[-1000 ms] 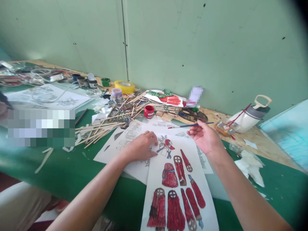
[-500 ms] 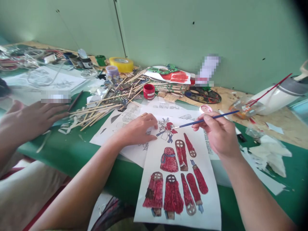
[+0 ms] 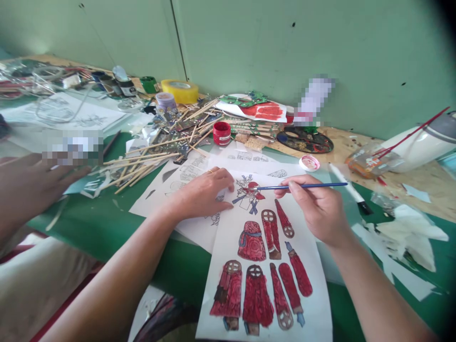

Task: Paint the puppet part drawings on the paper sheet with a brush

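A sheet of white paper carries several figure parts painted dark red, with blue and brown bits. Near its top is a partly coloured figure drawing, red in the middle with blue strips. My right hand pinches a blue paintbrush, whose tip meets the red area of that drawing. Resting on the papers at the upper left of the sheet is my left hand, a ring on one finger, its thumb and fingers apart. Other sheets with line drawings lie underneath.
An open red paint jar and its lid stand behind the sheet. Wooden sticks lie leftward, near another person's hand. At right are a dark palette, a plastic cup, a white tumbler and paper scraps.
The paintbrush has tilted closer to level, its tip still at the red area. My right hand has lowered slightly. The other person's hand has moved left, and the view has shifted a little.
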`<state>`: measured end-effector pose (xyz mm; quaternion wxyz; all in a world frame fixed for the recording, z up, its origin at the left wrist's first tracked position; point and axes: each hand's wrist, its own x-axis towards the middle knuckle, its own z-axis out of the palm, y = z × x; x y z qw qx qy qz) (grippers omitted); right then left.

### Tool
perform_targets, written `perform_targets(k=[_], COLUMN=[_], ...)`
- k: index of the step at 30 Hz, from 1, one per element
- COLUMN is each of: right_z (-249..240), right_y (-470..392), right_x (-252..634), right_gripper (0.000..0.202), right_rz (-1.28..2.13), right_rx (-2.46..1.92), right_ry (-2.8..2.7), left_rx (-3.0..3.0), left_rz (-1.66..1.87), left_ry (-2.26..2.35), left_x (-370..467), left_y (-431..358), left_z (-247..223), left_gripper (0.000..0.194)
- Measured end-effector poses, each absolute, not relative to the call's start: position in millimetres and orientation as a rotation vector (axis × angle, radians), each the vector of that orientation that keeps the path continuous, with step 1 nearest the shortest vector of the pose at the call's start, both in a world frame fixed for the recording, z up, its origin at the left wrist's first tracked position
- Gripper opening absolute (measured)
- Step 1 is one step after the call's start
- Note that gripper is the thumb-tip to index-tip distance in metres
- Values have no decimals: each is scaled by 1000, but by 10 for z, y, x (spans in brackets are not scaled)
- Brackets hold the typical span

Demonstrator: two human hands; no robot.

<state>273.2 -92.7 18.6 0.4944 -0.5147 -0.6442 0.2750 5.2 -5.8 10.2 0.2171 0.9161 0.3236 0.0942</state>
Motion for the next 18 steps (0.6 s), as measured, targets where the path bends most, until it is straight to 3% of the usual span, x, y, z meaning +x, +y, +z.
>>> perform_targets(k=[18], right_z=[150], right_y=[-890], right_x=[2736], right_gripper=[15], right_rz=[657], right_rx=[-1306], right_ry=[-1578], left_rx=[2526], left_rz=[280], left_ry=[877], left_x=[41], left_y=[-53], left_z=[90], left_gripper=[23])
